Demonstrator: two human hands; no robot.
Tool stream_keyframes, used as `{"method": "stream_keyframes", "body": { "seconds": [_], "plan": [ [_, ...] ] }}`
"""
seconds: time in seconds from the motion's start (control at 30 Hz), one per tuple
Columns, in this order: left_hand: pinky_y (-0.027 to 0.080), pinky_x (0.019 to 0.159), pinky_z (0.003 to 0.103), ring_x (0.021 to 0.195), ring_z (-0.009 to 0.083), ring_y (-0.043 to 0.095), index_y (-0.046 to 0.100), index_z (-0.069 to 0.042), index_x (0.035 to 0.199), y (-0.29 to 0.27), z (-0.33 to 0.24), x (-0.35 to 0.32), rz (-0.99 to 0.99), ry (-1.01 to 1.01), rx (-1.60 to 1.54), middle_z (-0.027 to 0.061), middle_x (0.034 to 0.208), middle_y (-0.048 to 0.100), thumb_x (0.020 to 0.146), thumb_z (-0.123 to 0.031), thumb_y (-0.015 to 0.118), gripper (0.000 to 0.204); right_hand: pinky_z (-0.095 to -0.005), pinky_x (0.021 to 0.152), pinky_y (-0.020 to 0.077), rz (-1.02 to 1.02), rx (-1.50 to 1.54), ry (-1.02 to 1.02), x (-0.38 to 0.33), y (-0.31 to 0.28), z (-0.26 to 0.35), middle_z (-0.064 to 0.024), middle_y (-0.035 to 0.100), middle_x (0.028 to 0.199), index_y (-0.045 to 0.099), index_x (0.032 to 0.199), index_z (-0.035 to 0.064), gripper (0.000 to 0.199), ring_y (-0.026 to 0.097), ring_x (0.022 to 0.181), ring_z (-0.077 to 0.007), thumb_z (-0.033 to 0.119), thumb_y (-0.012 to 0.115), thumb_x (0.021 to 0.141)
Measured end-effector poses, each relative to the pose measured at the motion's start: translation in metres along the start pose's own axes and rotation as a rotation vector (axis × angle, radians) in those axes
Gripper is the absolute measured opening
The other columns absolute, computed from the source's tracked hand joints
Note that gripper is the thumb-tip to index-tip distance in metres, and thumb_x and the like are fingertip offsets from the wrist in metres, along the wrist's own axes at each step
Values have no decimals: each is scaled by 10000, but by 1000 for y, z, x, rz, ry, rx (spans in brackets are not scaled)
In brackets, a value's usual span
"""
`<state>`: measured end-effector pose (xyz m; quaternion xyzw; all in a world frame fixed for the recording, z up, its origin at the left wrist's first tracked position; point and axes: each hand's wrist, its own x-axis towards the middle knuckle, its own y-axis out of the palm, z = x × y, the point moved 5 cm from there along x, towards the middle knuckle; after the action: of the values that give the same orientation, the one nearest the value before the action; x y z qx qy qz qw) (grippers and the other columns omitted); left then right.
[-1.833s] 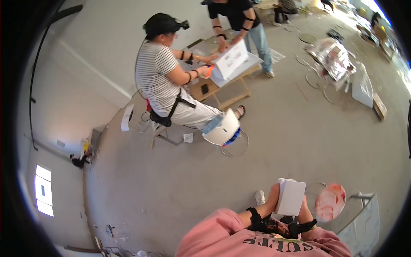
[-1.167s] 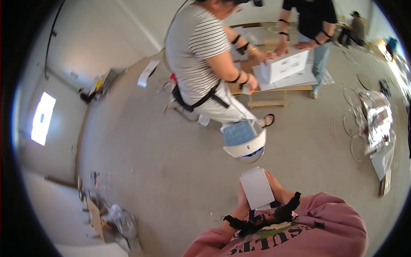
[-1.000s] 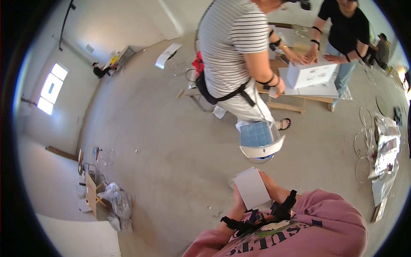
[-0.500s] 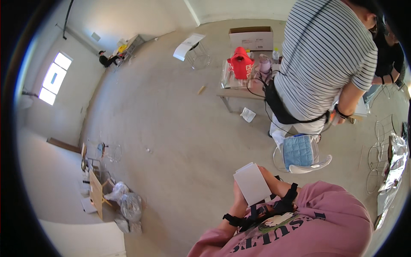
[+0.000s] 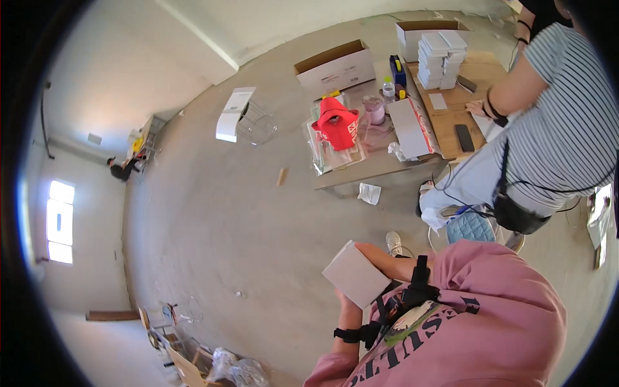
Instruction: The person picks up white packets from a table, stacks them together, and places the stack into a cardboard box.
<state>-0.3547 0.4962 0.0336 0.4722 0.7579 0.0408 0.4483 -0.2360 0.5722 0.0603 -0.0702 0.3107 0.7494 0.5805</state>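
Note:
In front of my chest I hold a small stack of flat white rectangular pieces. A second edge shows behind the top one; whether they are cards or thin boxes I cannot tell. My left hand grips the stack's lower left side, its fingers mostly behind it. On the upper right side my right hand holds it, fingertips also hidden. Both wrists wear black straps. Ahead to the right, tall stacks of similar white pieces stand on a wooden-topped table, away from my hands.
A person in a striped shirt leans over the table, one hand on it, beside a phone. A red cap, a bottle and open cartons are nearby. A blue-padded chair stands close on my right.
My view has swung right and up, bringing the table and its white stacks into sight. The striped-shirt person now appears farther right. Both hands still hold the white pieces.

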Motion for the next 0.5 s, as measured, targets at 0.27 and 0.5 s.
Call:
{"method": "stream_keyframes", "body": {
  "seconds": [0.27,0.5],
  "plan": [
    [528,716,348,874,257,607,480,-12,1164,101,-81,110,118,-65,209,111,1025,583,918,-335,393,415,-293,660,432,-154,245,86,99,-10,81,-30,584,829,587,877,51,320,502,751,-104,278,367,928],
    [508,774,347,920,233,593,461,-34,1190,229,-79,197,580,-316,459,102,1065,573,936,-323,359,399,-261,708,447,-425,179,-238,158,-100,114,-24,594,949,588,998,59,278,525,825,-85,251,397,932]
  ]
}}
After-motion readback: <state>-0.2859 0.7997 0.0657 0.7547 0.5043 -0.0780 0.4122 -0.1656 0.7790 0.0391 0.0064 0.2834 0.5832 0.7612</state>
